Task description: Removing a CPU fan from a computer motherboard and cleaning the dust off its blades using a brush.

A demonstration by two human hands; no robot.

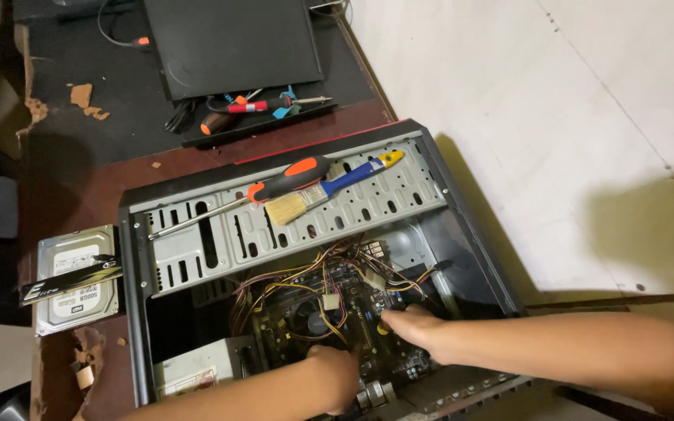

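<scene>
An open black computer case [473,226] lies on its side on a dark desk. Both my hands reach inside it over the motherboard [329,320], among yellow, red and black cables [306,273]. My left hand [335,376] is curled low near the board's front edge; what it grips is hidden. My right hand [415,327] comes in from the right, fingers pressed down on the board next to the cables. On the case's drive cage lie a screwdriver [274,187] with an orange-and-black handle and a paintbrush [329,191] with a blue-and-yellow handle.
A hard drive [68,304] with a memory stick [68,282] across it lies left of the case. A black panel [232,43] and a tray of tools [255,113] sit at the desk's back. White tiled floor [571,117] lies to the right.
</scene>
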